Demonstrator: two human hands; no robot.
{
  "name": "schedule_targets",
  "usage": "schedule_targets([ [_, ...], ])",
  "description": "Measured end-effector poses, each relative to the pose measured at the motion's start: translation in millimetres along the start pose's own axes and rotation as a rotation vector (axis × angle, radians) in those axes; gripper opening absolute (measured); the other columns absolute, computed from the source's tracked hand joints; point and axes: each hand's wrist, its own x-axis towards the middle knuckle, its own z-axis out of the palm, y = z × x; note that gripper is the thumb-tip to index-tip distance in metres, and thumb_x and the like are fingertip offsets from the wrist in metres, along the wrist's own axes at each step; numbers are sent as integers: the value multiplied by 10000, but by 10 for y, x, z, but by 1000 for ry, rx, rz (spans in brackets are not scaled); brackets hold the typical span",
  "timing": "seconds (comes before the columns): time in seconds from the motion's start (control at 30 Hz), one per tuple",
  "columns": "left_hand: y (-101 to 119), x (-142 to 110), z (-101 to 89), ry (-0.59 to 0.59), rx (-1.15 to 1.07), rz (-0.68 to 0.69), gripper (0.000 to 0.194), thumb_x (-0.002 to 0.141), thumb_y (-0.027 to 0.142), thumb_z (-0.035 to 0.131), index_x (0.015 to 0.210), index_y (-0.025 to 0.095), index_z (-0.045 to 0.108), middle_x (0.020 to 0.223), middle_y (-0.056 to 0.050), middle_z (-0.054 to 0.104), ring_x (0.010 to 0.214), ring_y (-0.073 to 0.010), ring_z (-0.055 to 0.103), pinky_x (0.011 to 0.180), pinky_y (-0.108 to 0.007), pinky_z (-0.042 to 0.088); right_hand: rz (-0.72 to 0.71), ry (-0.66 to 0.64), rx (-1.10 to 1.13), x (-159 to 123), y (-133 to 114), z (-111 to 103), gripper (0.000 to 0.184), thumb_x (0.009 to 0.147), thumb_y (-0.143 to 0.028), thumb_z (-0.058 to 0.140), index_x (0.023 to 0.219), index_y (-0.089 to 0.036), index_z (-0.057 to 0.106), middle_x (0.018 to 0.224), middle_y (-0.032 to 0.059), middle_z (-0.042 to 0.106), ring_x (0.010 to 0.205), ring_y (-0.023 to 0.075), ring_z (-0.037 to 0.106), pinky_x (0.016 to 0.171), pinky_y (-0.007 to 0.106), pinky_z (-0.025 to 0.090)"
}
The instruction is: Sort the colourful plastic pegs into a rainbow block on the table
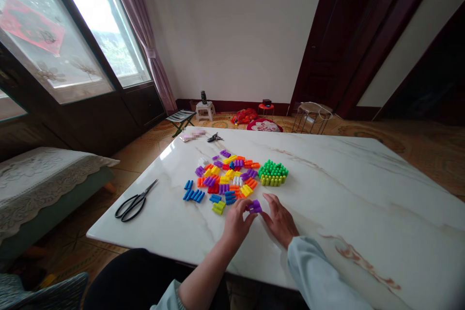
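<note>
My left hand [237, 220] pinches a purple plastic piece [255, 207] made of short tubes side by side, just above the table's near edge. To its right, my right hand [280, 219] has thumb and forefinger spread around the piece's other end; whether they touch it I cannot tell. Beyond my hands lies a loose spread of similar pieces in purple, orange, yellow, red, blue and white. A lime piece [218, 208] is closest to my left hand. Green tubes [273, 169] stand upright in a tight block, with lime ones [272, 180] along the front.
Black-handled scissors [135, 203] lie at the left of the white marble-patterned table [348, 179]. Dark pliers or clippers [214, 137] rest near the far edge. Behind the table are a white stool [205, 111], a folding stool [180, 117] and a round wire-legged stool [312, 109].
</note>
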Motion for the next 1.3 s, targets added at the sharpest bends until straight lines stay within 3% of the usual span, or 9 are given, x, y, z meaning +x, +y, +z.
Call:
schedule_targets([
  [0.2,47,20,99,-76,28,-48,127,840,252,605,940,184,642,870,-34,638,678,-123,594,670,-253,503,-60,-31,52,-1,-12,3,254,949,-219,384,1110,-180,576,1089,99,595,982,202,593,849,310,516],
  [0.37,62,83,113,-98,116,6,77,833,183,589,885,192,645,817,-20,616,720,-137,589,696,-247,479,-50,-6,69,15,-32,-24,263,944,-192,382,1130,-164,566,1067,104,595,975,213,570,842,329,503],
  [0.47,89,96,147,-105,96,52,111,843,151,551,897,201,634,838,-19,611,740,-135,596,713,-244,486,-34,-19,98,20,-54,-60,209,946,-199,397,1034,-174,585,977,83,603,906,205,564,819,328,490],
  [0.6,68,61,193,-99,73,100,197,857,151,512,1033,204,584,940,-43,625,849,-158,616,785,-279,512,17,-3,96,21,-51,-59,164,941,-232,434,934,-185,591,898,66,592,860,200,559,791,314,473],
  [0.77,-114,-7,246,-70,226,132,366,851,201,536,1215,192,502,1180,-108,591,1096,-231,574,950,-403,481,82,33,50,10,3,17,149,913,-177,433,965,-167,573,859,60,584,792,186,577,718,282,467],
  [1.0,-193,145,333,-166,454,127,446,838,224,552,1273,137,511,1385,-165,474,1277,-297,447,1056,-480,378,157,48,109,14,27,34,168,915,-192,422,982,-167,574,877,65,582,800,184,579,735,281,472],
  [1.13,-154,212,361,-169,527,115,435,867,260,520,1291,161,514,1429,-146,439,1316,-295,404,1074,-493,346,250,123,195,12,47,6,183,917,-222,421,952,-178,596,889,68,589,813,181,581,751,286,481],
  [1.3,-151,175,367,-161,559,127,446,897,272,465,1331,175,485,1457,-128,410,1336,-284,381,1085,-489,329,501,338,279,-25,237,-24,203,887,-321,481,923,-171,612,844,75,631,723,185,593,681,295,499],
])
